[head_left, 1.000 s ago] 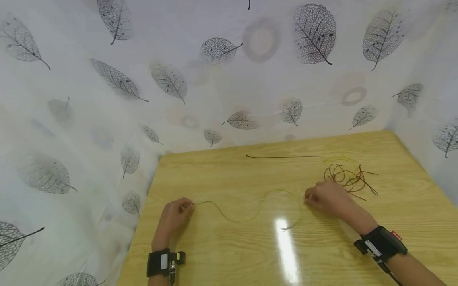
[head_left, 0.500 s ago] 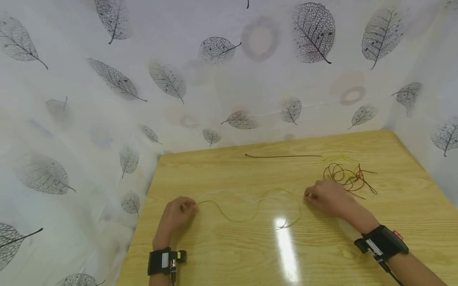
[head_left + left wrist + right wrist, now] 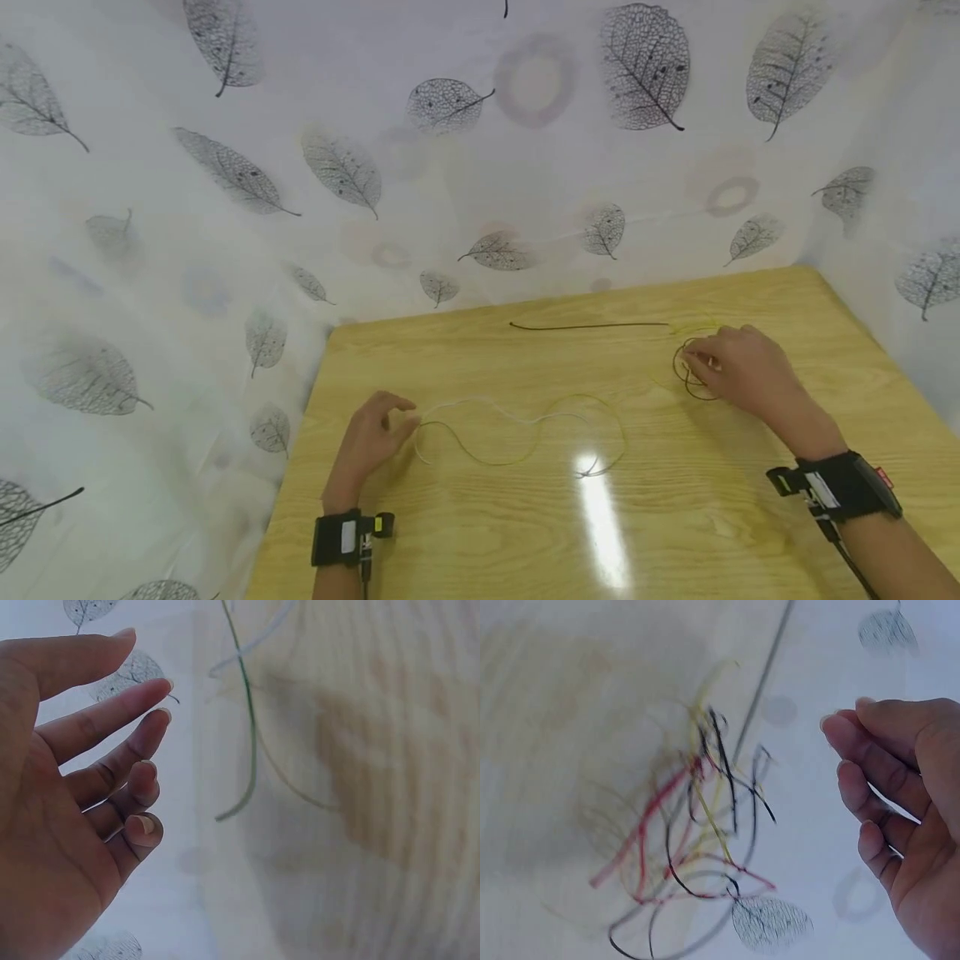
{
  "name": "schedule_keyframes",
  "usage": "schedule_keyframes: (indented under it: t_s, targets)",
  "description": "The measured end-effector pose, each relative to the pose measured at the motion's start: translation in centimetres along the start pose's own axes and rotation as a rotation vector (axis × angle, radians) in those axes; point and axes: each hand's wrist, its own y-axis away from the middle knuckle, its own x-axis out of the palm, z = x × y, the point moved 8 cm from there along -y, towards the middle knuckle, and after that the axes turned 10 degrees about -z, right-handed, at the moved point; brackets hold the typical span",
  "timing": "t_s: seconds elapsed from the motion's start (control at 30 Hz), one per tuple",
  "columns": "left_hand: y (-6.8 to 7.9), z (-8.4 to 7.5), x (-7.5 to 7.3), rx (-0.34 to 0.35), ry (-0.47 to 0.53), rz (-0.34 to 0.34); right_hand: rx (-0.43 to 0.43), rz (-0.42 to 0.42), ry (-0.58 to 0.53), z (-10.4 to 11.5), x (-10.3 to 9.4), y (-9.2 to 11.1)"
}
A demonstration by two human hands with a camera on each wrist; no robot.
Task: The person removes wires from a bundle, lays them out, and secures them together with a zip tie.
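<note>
A thin green string (image 3: 495,464) snakes across the wooden table, crossing a white string (image 3: 472,398). At their left ends is my left hand (image 3: 372,437), thumb and fingertips spread apart; the left wrist view shows the green string (image 3: 251,735) beyond the fingers, none of them gripping it. Over a tangle of dark, red and yellow cords (image 3: 701,399), at the right, is my right hand (image 3: 757,375), covering most of it in the head view. Its thumb touches the index finger, the others loosely curled, and the right wrist view shows the cords (image 3: 641,855) apart from the fingers.
A dark straight cord (image 3: 592,326) lies along the table's back edge, with yellow strands (image 3: 690,326) at its right end. Leaf-print sheeting (image 3: 480,183) surrounds the wooden table (image 3: 465,533) at the back and sides. A bright reflection falls on the front middle.
My left fingers have parted and let go of the string ends. My right hand has moved back and to the right, over the tangle of cords. The white string now lies more visibly.
</note>
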Motion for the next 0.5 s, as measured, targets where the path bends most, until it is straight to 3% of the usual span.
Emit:
schedule_keyframes:
  t_s: [0.1, 0.23, 0.4, 0.5]
  targets:
    - [-1.1, -1.2, 0.2, 0.014, -0.007, 0.015, 0.032, -0.015, 0.025, -1.2, -0.9, -0.4]
    - [-3.0, -3.5, 1.2, 0.041, 0.005, 0.045, 0.032, 0.044, 0.010, -1.7, -0.1, -0.5]
    - [-5.1, -7.4, 4.6, 0.140, 0.009, 0.130, -0.027, 0.116, -0.046, -0.7, 2.6, 0.0]
    - [-5.9, -9.7, 6.8, 0.188, 0.006, 0.194, -0.082, 0.142, -0.022, 0.3, 4.2, 0.2]
